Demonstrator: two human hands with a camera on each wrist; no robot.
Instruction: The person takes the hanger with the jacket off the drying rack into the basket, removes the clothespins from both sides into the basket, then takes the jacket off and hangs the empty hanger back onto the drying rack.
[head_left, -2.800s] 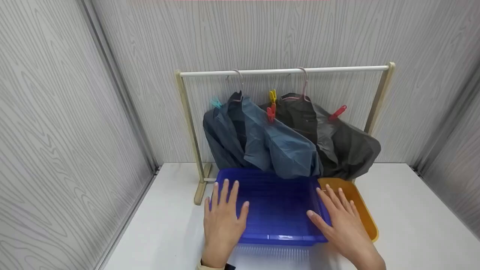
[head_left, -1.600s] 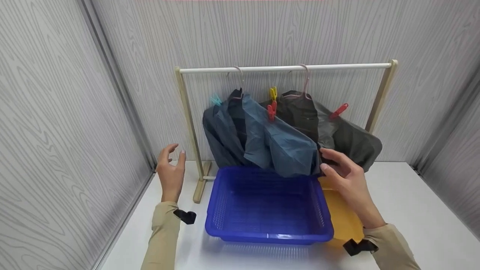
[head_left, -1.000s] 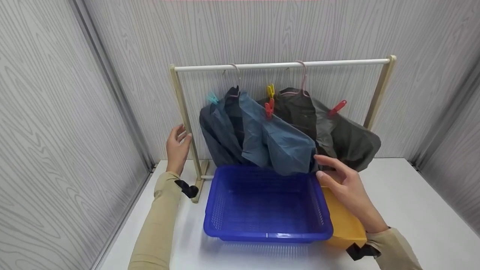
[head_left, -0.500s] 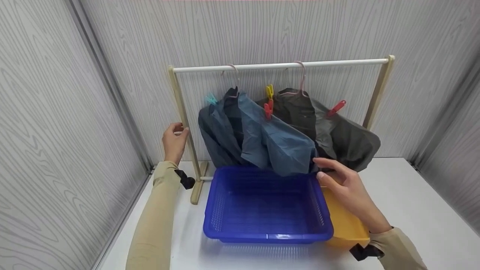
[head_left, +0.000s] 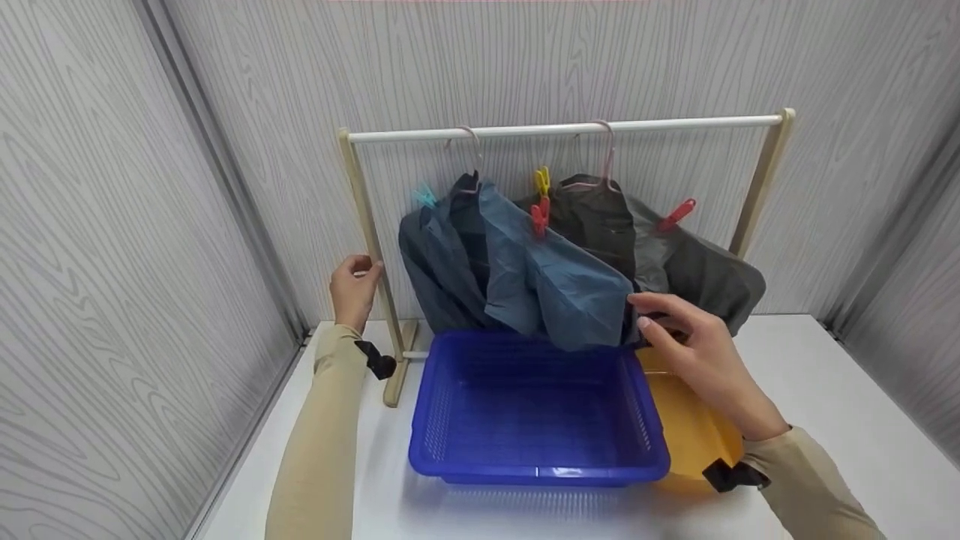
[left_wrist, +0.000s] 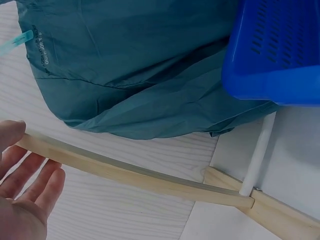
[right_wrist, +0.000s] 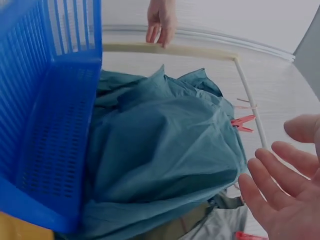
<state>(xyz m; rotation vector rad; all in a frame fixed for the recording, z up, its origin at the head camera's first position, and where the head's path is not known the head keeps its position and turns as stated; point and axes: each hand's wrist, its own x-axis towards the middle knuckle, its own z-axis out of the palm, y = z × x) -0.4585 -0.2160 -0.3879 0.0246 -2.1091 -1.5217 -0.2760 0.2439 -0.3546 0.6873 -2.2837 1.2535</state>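
My left hand (head_left: 352, 292) pinches the left wooden post (left_wrist: 125, 172) of a small clothes rack between thumb and fingers. From the rack's white rail (head_left: 540, 130) hang a blue garment (head_left: 577, 292) and a dark grey garment (head_left: 712, 277), each on a pink hanger. Held up at the blue garment's right edge, my right hand (head_left: 701, 352) has loosely bent fingers with nothing between them; in the right wrist view they are spread beside the cloth. Clothespins clip the garments: a light blue one (head_left: 425, 196), a yellow one (head_left: 542, 180) and red ones (head_left: 539, 217).
Below the clothes a blue plastic basket (head_left: 536, 474) stands on the white table (head_left: 847, 390), with nothing in it. A yellow tray (head_left: 694, 442) sits to its right, partly behind it and my right arm. Wood-patterned panels (head_left: 645, 60) enclose the back and sides.
Both hands have left their place over the basket. The left moved out to the rack's left post and took hold of it; the right rose to the blue garment's right edge.
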